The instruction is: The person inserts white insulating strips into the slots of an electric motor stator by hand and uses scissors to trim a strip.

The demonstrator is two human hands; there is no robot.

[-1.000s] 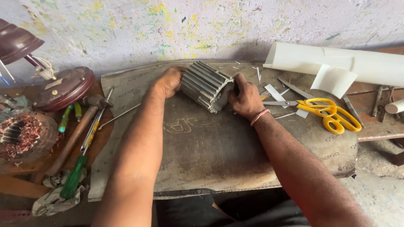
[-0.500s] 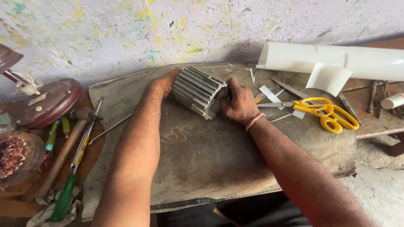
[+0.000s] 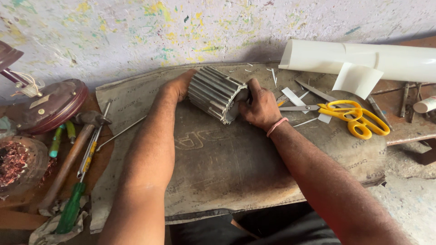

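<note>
Both hands grip the ribbed metal stator core [image 3: 217, 93] on the table mat [image 3: 227, 168]: our left hand [image 3: 178, 85] cups its far end, right hand [image 3: 260, 106] closed at its open mouth; slots look bare, unwound.

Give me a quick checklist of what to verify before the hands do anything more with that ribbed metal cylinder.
1. Left hand on the far end of the ribbed metal cylinder: ok.
2. Right hand at its open near end: ok; whether it holds anything, cannot tell.
3. Cylinder lying on its side on the mat: ok.
4. Yellow-handled scissors apart from the right hand: ok.
5. White strips scattered beside the right hand: not ok.
6. Hammer and green-handled screwdriver lying left of the mat: ok.
</note>
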